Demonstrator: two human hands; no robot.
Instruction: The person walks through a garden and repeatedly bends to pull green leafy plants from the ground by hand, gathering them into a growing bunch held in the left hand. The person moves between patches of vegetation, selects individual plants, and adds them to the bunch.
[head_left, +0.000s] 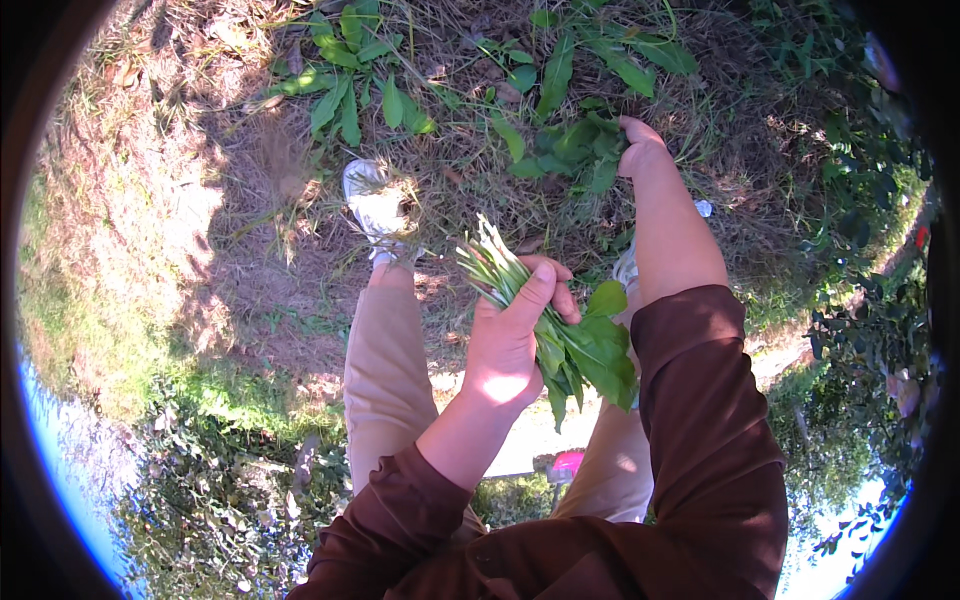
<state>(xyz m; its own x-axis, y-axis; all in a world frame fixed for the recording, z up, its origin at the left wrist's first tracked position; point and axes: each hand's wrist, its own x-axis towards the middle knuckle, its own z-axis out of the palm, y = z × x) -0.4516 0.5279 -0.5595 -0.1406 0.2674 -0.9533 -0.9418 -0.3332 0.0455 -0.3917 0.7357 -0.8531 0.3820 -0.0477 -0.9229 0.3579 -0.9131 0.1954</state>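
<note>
My left hand is closed around a bundle of leafy greens, with the pale cut stems pointing up and away from me and the broad leaves hanging towards my right leg. My right hand reaches down to the ground at a low clump of green leaves. Its thumb side lies against the leaves; the other fingers are hidden, so I cannot tell whether they grip anything.
Leafy plants grow in dry grass at the far left, and another broad-leaved plant stands beyond my right hand. My white shoe rests on the grass. Bushes line the right side.
</note>
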